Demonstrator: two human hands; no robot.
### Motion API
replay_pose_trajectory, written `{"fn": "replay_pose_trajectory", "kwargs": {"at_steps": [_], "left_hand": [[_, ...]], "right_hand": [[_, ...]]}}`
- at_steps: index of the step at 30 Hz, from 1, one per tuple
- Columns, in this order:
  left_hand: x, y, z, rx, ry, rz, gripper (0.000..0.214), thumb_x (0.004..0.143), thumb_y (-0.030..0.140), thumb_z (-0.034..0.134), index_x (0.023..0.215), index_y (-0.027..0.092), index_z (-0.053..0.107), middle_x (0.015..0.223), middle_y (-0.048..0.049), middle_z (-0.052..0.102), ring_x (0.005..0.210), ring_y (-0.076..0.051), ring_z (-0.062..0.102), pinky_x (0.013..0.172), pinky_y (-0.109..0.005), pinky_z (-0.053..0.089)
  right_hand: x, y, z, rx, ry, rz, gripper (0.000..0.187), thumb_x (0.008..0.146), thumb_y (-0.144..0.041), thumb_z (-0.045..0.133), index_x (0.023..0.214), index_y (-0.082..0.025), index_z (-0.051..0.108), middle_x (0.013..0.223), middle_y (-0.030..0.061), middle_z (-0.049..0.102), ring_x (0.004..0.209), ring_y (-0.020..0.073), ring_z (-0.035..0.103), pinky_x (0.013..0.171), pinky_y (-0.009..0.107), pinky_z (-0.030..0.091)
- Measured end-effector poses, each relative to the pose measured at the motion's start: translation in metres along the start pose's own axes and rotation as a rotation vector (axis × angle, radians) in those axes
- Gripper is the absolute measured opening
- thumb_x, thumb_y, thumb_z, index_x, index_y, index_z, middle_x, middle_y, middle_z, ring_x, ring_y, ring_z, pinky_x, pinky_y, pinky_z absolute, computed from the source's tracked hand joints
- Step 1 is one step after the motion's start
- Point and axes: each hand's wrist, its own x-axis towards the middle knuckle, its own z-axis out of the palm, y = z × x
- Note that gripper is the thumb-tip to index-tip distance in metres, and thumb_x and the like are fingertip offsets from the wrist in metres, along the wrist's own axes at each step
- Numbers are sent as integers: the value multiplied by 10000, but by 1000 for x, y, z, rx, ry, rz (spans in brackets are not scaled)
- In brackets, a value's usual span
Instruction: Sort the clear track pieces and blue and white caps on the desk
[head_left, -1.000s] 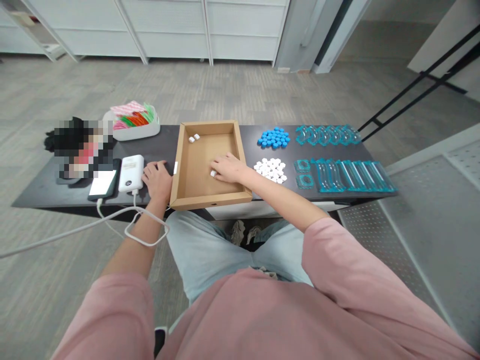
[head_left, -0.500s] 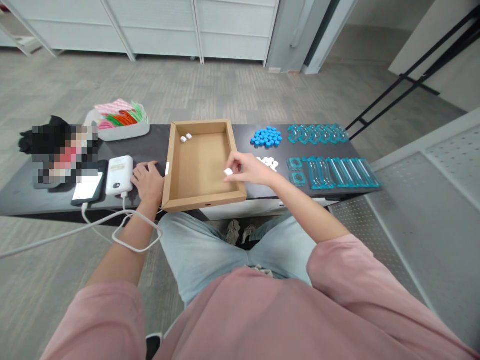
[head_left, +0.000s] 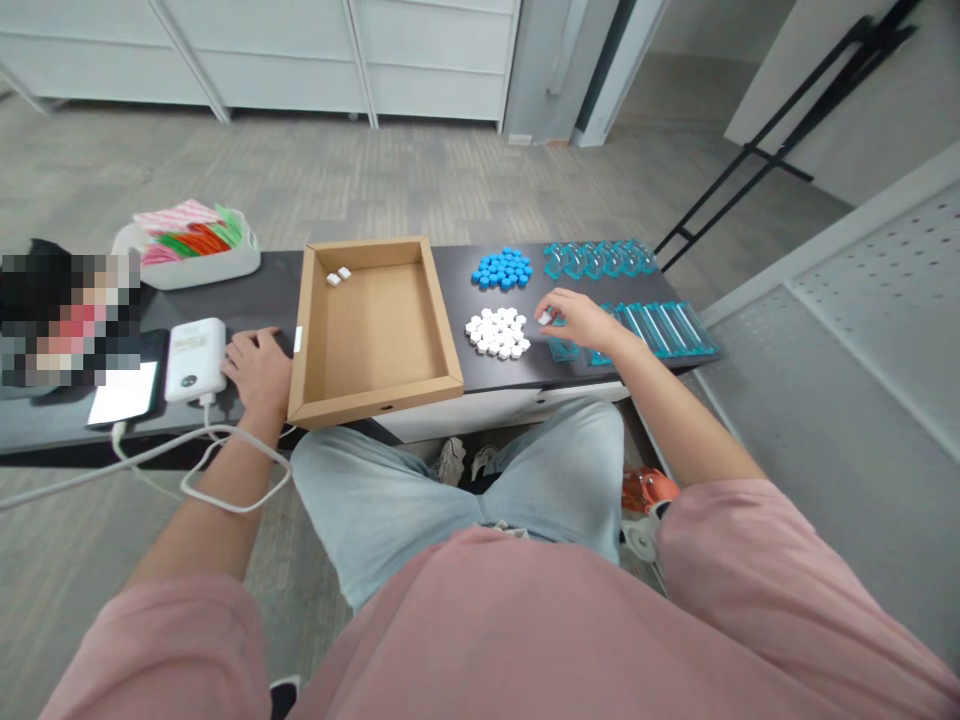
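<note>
My right hand (head_left: pixel 579 318) is over the dark table, pinching a small white piece (head_left: pixel 544 318) between the fingertips, just right of the pile of white pieces (head_left: pixel 497 333) and above a small teal frame (head_left: pixel 564 349). My left hand (head_left: pixel 257 367) rests flat on the table beside the left wall of the cardboard tray (head_left: pixel 301 340), fingers spread. Two white pieces (head_left: pixel 338 276) lie in the tray's far left corner.
A pile of blue pieces (head_left: pixel 502 269) and rows of teal transparent parts (head_left: pixel 600 258) and teal tubes (head_left: pixel 664 328) lie at the right. A white power bank (head_left: pixel 195 358) with a cable, a phone (head_left: pixel 124 390) and a bin of coloured strips (head_left: pixel 187 245) sit at the left.
My right hand lifted a white piece out of the tray and carried it right, past the white pile to the teal parts. The left hand stayed put; the view shifted.
</note>
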Motion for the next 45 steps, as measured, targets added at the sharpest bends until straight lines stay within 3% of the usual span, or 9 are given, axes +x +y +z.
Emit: {"fn": "replay_pose_trajectory", "kwargs": {"at_steps": [7,16,20,23,29,32,37,41,45], "left_hand": [[-2,3,-5,-23,-12,-19,649,1164,411,343,1648,78,618,1629,-317,496,1488,-453,420,1250,-584,335],[-1,3,-3,-27,-13,-11,615,1162,373,366,1639,71,612,1643,-316,492,1482,-458,412,1242,-587,330],[-1,3,-4,-19,-14,-2,582,1170,342,388,1639,72,602,1656,-323,485,1486,-471,426,1234,-602,344],[-3,4,-7,-24,-26,9,572,1179,323,411,1658,65,589,1673,-323,483,1501,-469,437,1239,-596,348],[-9,7,-10,-39,2,33,527,1182,318,483,1637,85,613,1651,-300,536,1513,-446,479,1252,-574,370],[-10,7,-10,-33,24,49,515,1165,297,504,1620,85,618,1637,-313,547,1498,-448,496,1235,-597,391],[-11,9,-11,-18,20,49,533,1141,328,523,1608,94,634,1643,-305,559,1493,-460,520,1220,-587,413],[-11,12,-12,-21,25,26,515,1113,311,548,1582,129,661,1632,-292,585,1501,-454,537,1231,-588,420],[-11,13,-13,-29,12,33,545,1115,350,547,1595,115,654,1639,-287,577,1518,-467,518,1239,-601,415]], "right_hand": [[3,-3,12,-106,-82,-32,236,868,-174,752,1080,-233,837,1133,104,782,965,276,751,949,388,600],[10,-1,17,-101,-92,14,508,825,-150,756,1327,-221,783,1217,110,806,932,261,778,926,397,624],[21,-6,6,-17,7,-6,443,837,-210,770,1279,-244,773,1191,100,814,913,268,765,949,452,642],[46,-26,11,26,24,-81,352,918,-273,754,1268,-244,767,1178,100,816,936,266,755,933,438,633],[144,-98,77,-44,-133,-305,287,1008,-263,705,1284,-211,767,1248,101,784,1032,252,769,1015,401,580],[202,-128,120,-102,-208,-296,400,1011,-204,712,1409,-178,741,1426,142,727,1084,253,778,1042,390,581],[282,-155,175,-219,-238,-257,591,1003,-50,635,1583,-159,667,1614,182,642,1384,321,713,1193,433,558],[314,-174,200,-254,-233,-224,486,1052,-88,619,1530,-147,684,1611,206,637,1407,343,690,1195,453,560],[321,-191,212,-247,-281,-233,296,1082,-143,662,1368,-105,726,1475,235,720,1338,347,716,1170,433,548]]}}
